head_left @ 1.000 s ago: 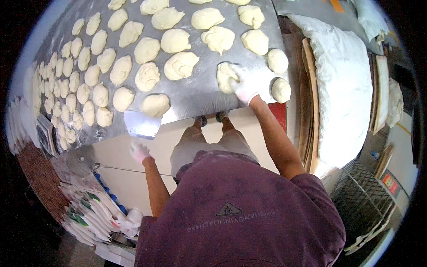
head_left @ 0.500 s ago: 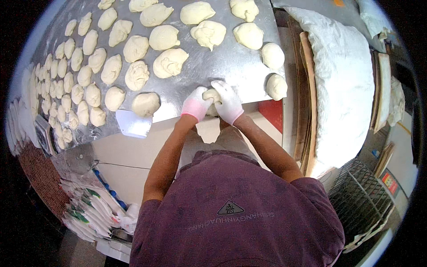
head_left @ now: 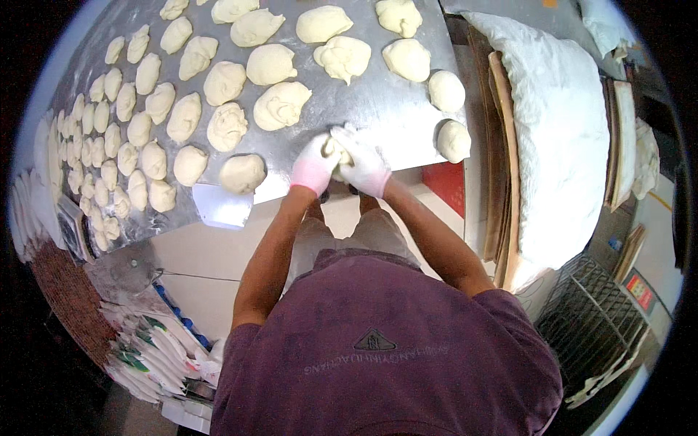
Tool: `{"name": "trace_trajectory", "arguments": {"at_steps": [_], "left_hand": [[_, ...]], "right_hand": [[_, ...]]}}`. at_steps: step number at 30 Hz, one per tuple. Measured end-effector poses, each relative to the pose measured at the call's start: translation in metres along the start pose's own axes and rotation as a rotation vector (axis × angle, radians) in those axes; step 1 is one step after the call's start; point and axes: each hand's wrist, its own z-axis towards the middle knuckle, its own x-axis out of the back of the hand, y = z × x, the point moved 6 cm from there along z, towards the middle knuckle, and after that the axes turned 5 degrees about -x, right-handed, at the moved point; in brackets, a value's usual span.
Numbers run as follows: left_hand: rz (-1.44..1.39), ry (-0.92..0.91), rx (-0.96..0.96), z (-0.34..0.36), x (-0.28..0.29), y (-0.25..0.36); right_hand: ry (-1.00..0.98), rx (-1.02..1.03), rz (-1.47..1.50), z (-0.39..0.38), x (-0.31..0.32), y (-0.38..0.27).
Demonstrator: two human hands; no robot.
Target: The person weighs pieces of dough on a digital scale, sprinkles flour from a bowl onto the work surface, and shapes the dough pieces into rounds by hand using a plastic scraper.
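Observation:
Between my gloved hands at the near edge of the metal table (head_left: 349, 102) is a pale piece of dough (head_left: 336, 154), partly hidden by my fingers. My left hand (head_left: 314, 161), in a white glove with a pink cuff, closes round its left side. From the right, my right hand (head_left: 358, 158), gloved the same way, wraps over it. A separate dough lump (head_left: 242, 174) lies to the left of my hands, close to the table edge. Beyond my hands sits a larger, folded dough lump (head_left: 282, 105). Two rounder dough balls (head_left: 454, 141) rest at the right edge.
Many dough lumps (head_left: 138, 127) cover the table's left and far parts. A white flat scraper (head_left: 222, 206) juts over the near edge. To the right stand wooden boards (head_left: 502, 167) and a large white cloth-covered bundle (head_left: 560, 145). A wire rack (head_left: 592, 312) is at lower right.
Both hands have shifted slightly left with the dough. The fingers have closed further over it, my right hand now lying more across the top.

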Motion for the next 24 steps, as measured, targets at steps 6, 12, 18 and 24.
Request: {"name": "trace_trajectory", "arguments": {"at_steps": [6, 12, 18, 24], "left_hand": [[0.436, -0.018, -0.313, 0.01, 0.01, 0.042], [0.216, 0.056, 0.131, 0.027, 0.025, 0.024], [0.241, 0.008, -0.521, -0.018, 0.007, 0.063], [0.13, 0.065, -0.031, -0.017, -0.001, 0.008]], "right_hand": [[0.1, 0.112, -0.319, 0.016, -0.013, 0.03], [-0.378, -0.339, 0.727, 0.035, 0.009, 0.014], [-0.01, 0.075, -0.384, 0.026, 0.005, 0.012], [-0.417, -0.051, 0.439, 0.029, 0.021, -0.007]]}}
